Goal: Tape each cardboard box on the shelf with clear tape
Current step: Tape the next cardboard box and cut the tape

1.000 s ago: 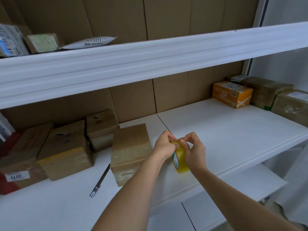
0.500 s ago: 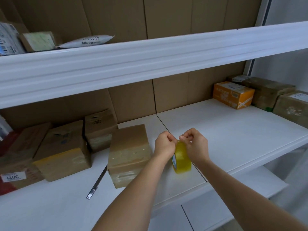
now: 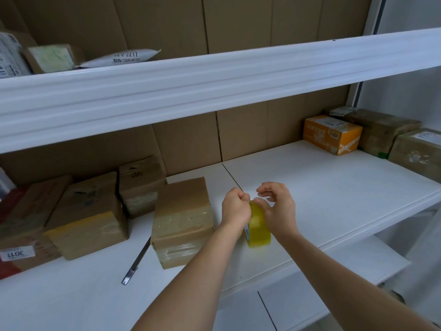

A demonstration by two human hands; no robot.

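Note:
A yellowish roll of clear tape (image 3: pixel 259 229) stands on edge above the white shelf (image 3: pixel 322 187), between my two hands. My left hand (image 3: pixel 235 207) is curled into a fist at the roll's top left, pinching near the tape's edge. My right hand (image 3: pixel 276 206) holds the roll from the right, thumb on its top, fingers curled above it. Just left of my hands sits a brown cardboard box (image 3: pixel 182 219) with clear tape across its front. More cardboard boxes (image 3: pixel 88 211) stand at the left, and others (image 3: pixel 381 130) at the far right.
A metal box cutter (image 3: pixel 136 261) lies on the shelf left of the taped box. An orange box (image 3: pixel 333 133) stands at the back right. The upper shelf (image 3: pixel 214 75) overhangs, carrying parcels and a white mailer bag (image 3: pixel 121 58). A lower shelf shows below.
The roll has dropped lower between my hands. My right fingers have lifted and spread above the roll's top. The view has shifted slightly.

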